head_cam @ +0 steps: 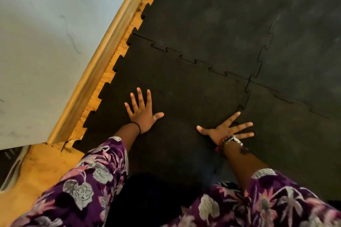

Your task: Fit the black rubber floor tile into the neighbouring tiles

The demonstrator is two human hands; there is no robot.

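The black rubber floor tile [177, 86] lies flat on the floor with jigsaw-toothed edges. Its far edge meets a neighbouring tile [212, 20] along an interlocked seam, and its right edge meets another tile [295, 143]. My left hand [143, 110] rests flat on the tile, fingers spread, near its left side. My right hand [226, 130] lies flat with fingers spread across the right seam, fingertips on the neighbouring tile. Neither hand holds anything.
A fourth dark tile [304, 33] sits at the far right. Bare orange wooden floor [36, 175] shows along the tiles' left edge, bordered by a wooden skirting [103, 57] and a pale wall [46, 42]. My purple flowered sleeves fill the bottom.
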